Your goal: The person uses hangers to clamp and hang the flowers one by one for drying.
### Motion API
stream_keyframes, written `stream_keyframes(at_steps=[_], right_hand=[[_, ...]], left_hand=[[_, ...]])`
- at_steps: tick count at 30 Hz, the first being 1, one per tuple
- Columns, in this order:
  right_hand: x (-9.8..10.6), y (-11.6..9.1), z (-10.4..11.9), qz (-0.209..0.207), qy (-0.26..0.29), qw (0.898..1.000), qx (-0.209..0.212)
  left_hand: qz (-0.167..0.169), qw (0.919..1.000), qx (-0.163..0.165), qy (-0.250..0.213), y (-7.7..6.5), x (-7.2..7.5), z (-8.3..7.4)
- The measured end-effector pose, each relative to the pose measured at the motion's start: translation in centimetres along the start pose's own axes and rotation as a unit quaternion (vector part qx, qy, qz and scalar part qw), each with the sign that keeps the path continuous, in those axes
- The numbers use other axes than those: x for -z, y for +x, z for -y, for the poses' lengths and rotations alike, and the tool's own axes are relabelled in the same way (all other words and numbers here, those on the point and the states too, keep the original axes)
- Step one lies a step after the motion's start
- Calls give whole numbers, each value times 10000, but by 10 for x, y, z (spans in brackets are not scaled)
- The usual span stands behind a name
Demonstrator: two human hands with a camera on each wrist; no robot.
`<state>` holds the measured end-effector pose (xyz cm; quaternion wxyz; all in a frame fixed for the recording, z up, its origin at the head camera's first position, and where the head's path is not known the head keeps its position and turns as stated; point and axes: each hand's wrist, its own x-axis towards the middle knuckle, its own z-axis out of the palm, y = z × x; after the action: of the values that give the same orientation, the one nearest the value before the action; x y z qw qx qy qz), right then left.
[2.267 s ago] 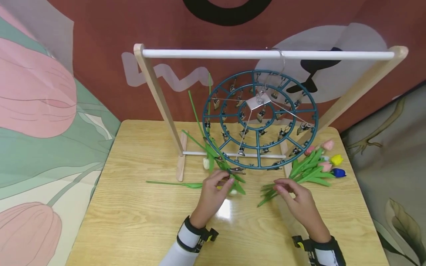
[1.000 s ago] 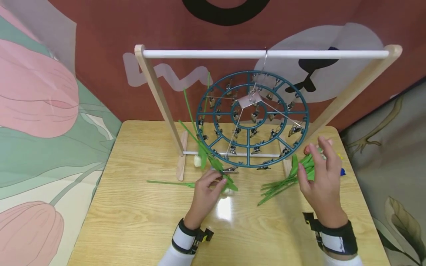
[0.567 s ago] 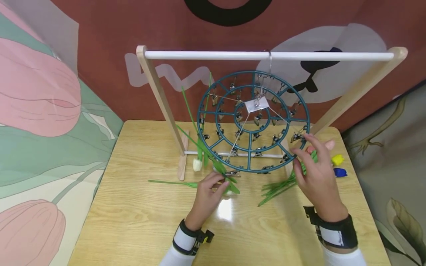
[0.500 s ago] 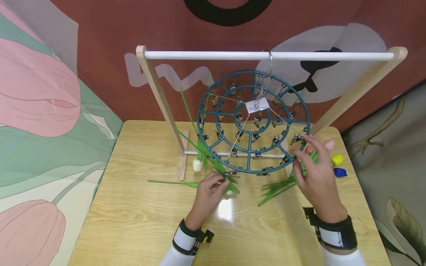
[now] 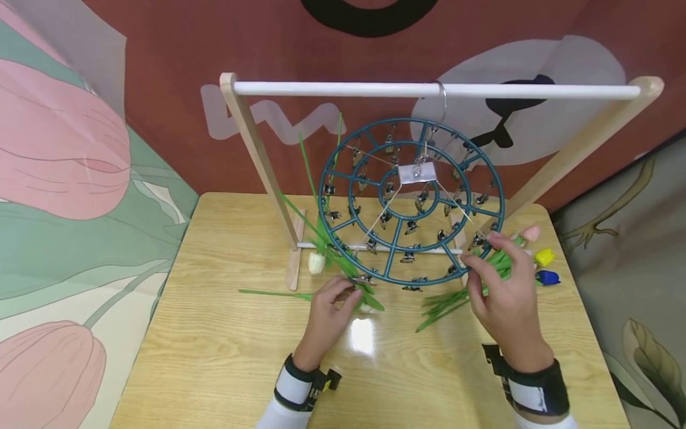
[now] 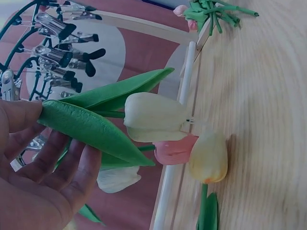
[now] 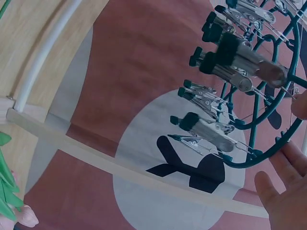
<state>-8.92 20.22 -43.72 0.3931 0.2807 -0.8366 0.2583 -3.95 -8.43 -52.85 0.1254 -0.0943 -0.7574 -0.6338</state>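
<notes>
In the head view, the left hand (image 5: pixel 328 316) pinches a white tulip (image 5: pixel 367 308) among its leaves, just beside a metal clip (image 5: pixel 364 279) at the near-left edge of the round hanger (image 5: pixel 417 173); its bloom is low, near the table (image 5: pixel 214 333). The right hand (image 5: pixel 506 307) has its fingertips at the hanger's right rim, above the bunch of tulips (image 5: pixel 447 302) lying on the table. My judgement: let the right fingers steady the rim, since the hanger swings from one hook (image 5: pixel 444 101) on the white rail (image 5: pixel 343 89), and keep the left pinch light and close to the clip so the stem does not slip or twist. Against the picture from a second ago, the right hand has gone from over the bunch to the rim; since half a second ago the hanger has turned a little, its front spoke leaning further left, while the left hand's pinch looks the same. In the left wrist view, thumb and fingers have the leaf (image 6: pixel 91 127) between them, and a yellowish tulip (image 6: pixel 208 158) rests on the table. In the right wrist view, fingers meet the rim, though the frame cuts them off, so I cannot tell whether they grip it or merely touch.
</notes>
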Motion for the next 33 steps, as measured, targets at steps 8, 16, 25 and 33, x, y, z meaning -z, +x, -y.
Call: stream_keyframes(at_steps=[8, 16, 25, 33], right_hand=[[1, 0, 3, -77, 33, 9999, 66], [2, 3, -1, -204, 199, 9996, 44], [3, 4, -5, -356, 273, 9989, -114], [3, -19, -21, -87, 575, 9885, -1394]], left_hand=[[-105, 9992, -375, -44, 3, 5, 3], [-145, 9986, -504, 7, 6, 5, 2], [-96, 9985, -540, -78, 9, 3, -1], [-106, 9969, -769, 94, 11, 1, 0]])
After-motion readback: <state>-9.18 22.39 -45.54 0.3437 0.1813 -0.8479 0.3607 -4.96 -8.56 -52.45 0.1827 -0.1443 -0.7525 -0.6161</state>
